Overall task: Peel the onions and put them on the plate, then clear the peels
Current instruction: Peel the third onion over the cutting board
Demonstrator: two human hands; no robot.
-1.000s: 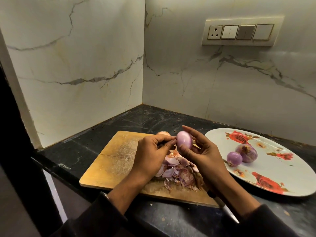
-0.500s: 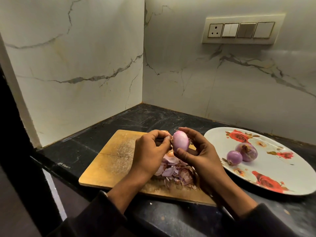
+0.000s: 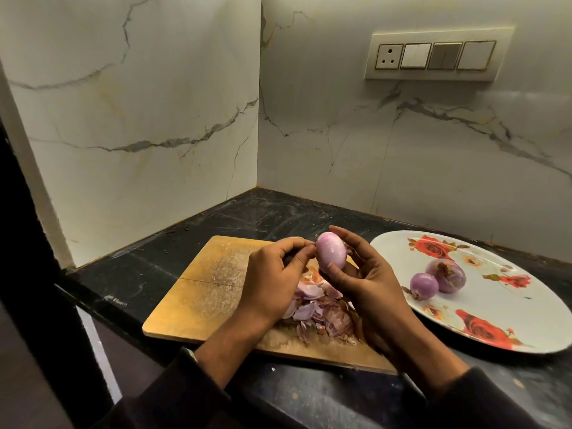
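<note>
Marble walls meet in a corner behind our dark counter (image 3: 192, 243), where a wooden board (image 3: 213, 280) lies beside a flowered plate (image 3: 483, 305). We hold a peeled onion (image 3: 331, 251) above the board, our right hand (image 3: 368, 283) curled around it from the right and below, while our left hand (image 3: 272, 274) pinches at its left edge. Peels (image 3: 318, 311) lie heaped on the board beneath our hands. Two onions (image 3: 436, 278) sit touching on the plate.

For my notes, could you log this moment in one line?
right hand: holds pale purple onion | left hand: picks skin | floral plate: two onions
</note>
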